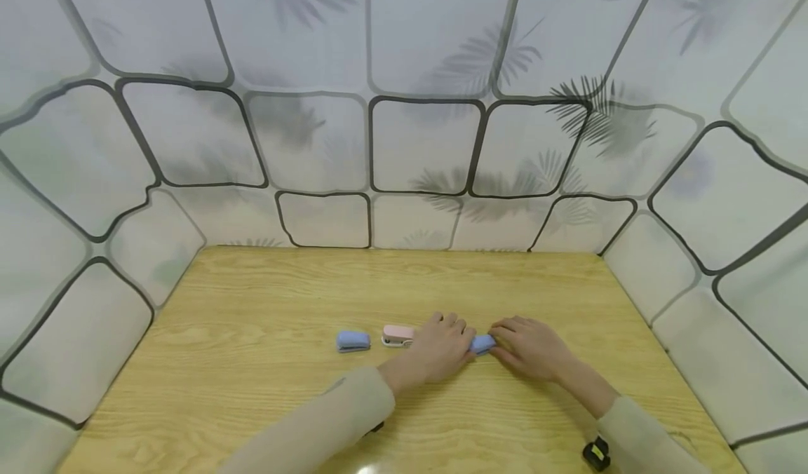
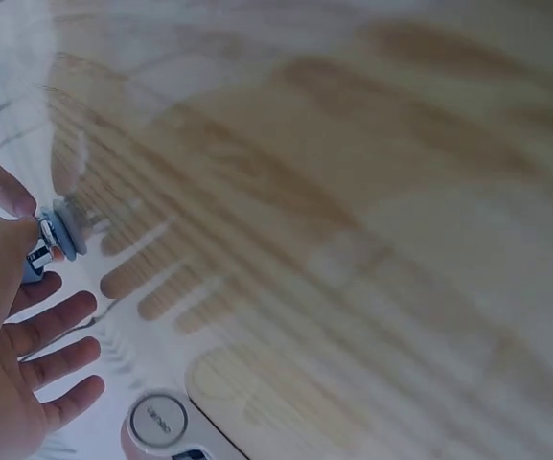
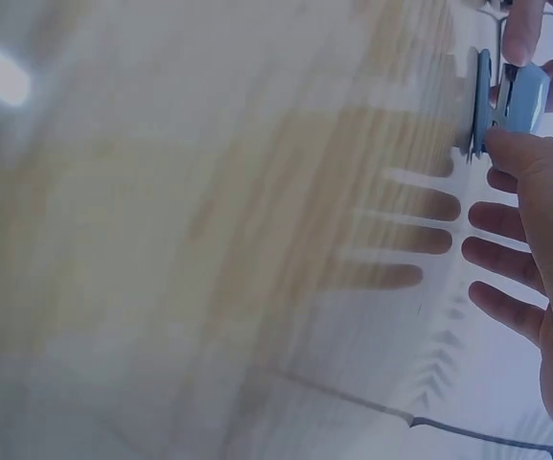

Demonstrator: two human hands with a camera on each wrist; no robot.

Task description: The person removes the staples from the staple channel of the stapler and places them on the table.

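At the near side, two pale, long sleeves reach in over a glossy, yellow wood-grain table; one small black device with a yellow-green patch shows beside the right one. Beyond them are two bare hands. The left hand and the right hand each pinch, thumb against forefinger, one small light-blue stapler between them, their other fingers spread loosely. Whether that stapler touches the tabletop is hard to tell. Just left of the left hand, which partly covers it, lies one pink-and-white stapler; a second light-blue stapler sits near its far end, apart from it. That makes three staplers: two blue, one pink. Farthest, pale walls printed with dark rounded outlines and grey leaves enclose the table's back and two sides.
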